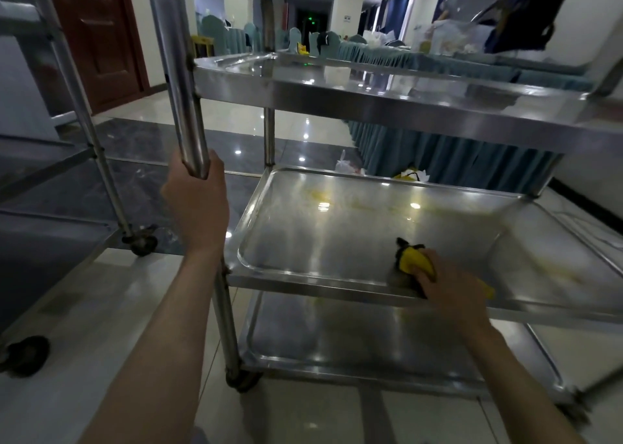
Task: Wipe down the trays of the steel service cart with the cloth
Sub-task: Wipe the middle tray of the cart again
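A person's right hand (pixel 448 281) presses a bunched yellow cloth with a dark edge (pixel 412 258) onto the near right part of the middle tray of a three-tier stainless-steel service cart (pixel 337 234), fingers curled over the wad so that it sits under the palm. The left hand (pixel 199 204) is wrapped shut around the lower end of the cart's upright steel handle tube (pixel 178 82), apparently bracing the wheeled frame. Yellowish smears (pixel 320 194) show along the far side of the middle tray and again at its blurred right end, so this tier looks only partly cleaned; the top tray (pixel 387 103) and the bottom tray (pixel 371 342) gleam, though whether they have been wiped cannot be told. The cloth is soft and light and will fold to the tray's raised rim and rounded corners; it is best kept gathered under a flat palm. The polished steel looks slick, and the cart, on castors (pixel 143 243), would likely roll under a hard push, so a grip on the tube seems wise. A second steel cart (pixel 84 113) stands to the left
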